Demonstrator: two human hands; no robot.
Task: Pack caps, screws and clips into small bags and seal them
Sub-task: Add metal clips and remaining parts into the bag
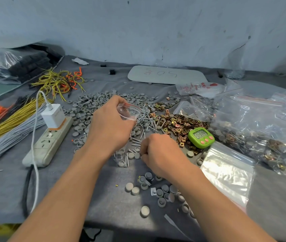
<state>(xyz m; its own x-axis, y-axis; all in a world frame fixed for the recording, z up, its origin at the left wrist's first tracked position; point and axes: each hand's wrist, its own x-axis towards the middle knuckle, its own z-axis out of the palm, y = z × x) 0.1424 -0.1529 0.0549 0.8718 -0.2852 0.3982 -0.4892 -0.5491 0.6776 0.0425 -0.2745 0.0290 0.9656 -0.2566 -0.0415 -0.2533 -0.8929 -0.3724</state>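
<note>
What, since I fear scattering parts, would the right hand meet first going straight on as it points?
Probably the loose grey round plastic caps and silver metal screws lying just ahead of the right hand; depth is unclear.

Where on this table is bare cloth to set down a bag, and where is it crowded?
Bare cloth: between the power strip and the left arm; also the near right corner beside the empty bags. Crowded: the middle, caps, screws, clips.

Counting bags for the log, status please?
Left hand holds small bag above screws. Right hand curled at caps, contents unseen. Timer close by, clear of both.
</note>
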